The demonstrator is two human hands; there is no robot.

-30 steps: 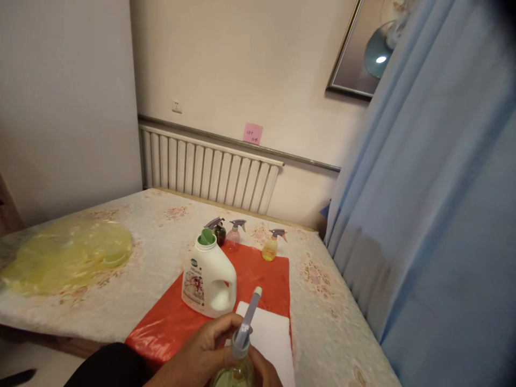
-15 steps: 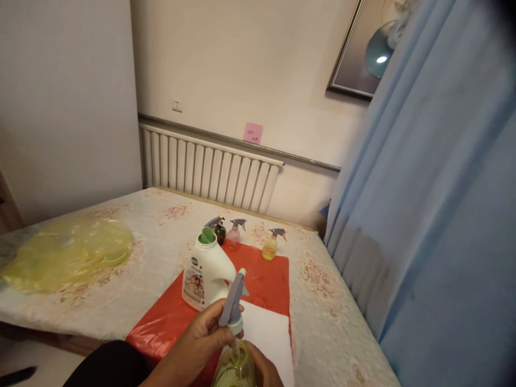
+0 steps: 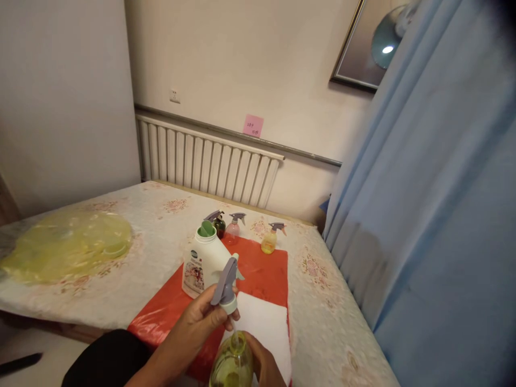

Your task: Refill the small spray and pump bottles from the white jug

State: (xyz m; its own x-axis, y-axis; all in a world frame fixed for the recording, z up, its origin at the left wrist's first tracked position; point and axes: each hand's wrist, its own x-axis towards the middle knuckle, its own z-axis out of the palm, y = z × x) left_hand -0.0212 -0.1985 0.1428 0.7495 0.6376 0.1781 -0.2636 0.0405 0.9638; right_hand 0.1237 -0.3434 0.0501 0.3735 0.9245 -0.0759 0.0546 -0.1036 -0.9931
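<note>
Between the fingers and thumb of my left hand (image 3: 201, 317) is a grey-and-white trigger spray head (image 3: 226, 287), tilted, with its thin tube reaching down into the bottle's mouth. My right hand (image 3: 264, 360) wraps the side of the yellow-green see-through bottle (image 3: 231, 363), whose open neck faces up. The spray head's collar stands apart from the neck. Just beyond my left hand, a white detergent jug (image 3: 203, 260) with a green spout stands on the red sheet (image 3: 258, 274). The lower part of the bottle is cut off by the frame.
Farther back stand a yellow spray bottle (image 3: 269, 242), a pink spray bottle (image 3: 233, 231) and a dark spray bottle (image 3: 220, 226). A white pad (image 3: 264, 325) lies beside my hands. Yellow plastic film (image 3: 68, 247) is at left, a blue curtain (image 3: 423, 215) at right.
My left hand has drawn the spray head up and slightly left, so more of the tube shows above the bottle's neck. The bottle has come a little higher into view.
</note>
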